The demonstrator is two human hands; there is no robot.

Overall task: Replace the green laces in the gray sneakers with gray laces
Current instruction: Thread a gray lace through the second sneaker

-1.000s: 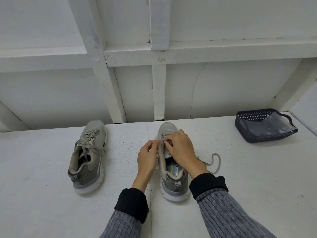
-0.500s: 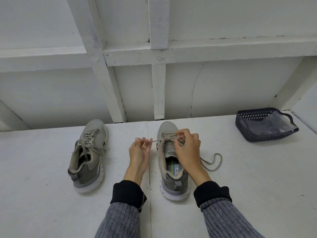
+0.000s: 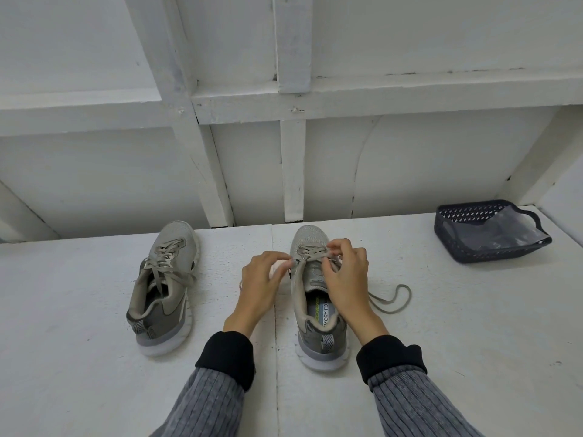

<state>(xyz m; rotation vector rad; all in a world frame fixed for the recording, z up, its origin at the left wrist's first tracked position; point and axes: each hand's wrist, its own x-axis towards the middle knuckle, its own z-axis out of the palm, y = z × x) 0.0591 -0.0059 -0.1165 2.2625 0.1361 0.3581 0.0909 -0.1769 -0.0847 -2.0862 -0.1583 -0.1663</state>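
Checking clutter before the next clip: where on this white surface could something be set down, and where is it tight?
Bare patches: left of the laced sneaker, and between the loose lace end and the dark basket. Crowded: around the sneaker being laced, where the left hand and right hand work.

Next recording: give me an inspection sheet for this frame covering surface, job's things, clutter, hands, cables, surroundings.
Surface: white textured tabletop, seam down the middle.
Job's things: left gray mesh sneaker fully laced; right gray mesh sneaker laced only near the toe, loose gray lace end trailing on its right.
Clutter: dark blue perforated plastic basket holding a clear pouch.
Hands: left hand and right hand each pinch lace at the right sneaker's front eyelets.
Cables: nothing seen.
Surroundings: white panelled wooden wall.
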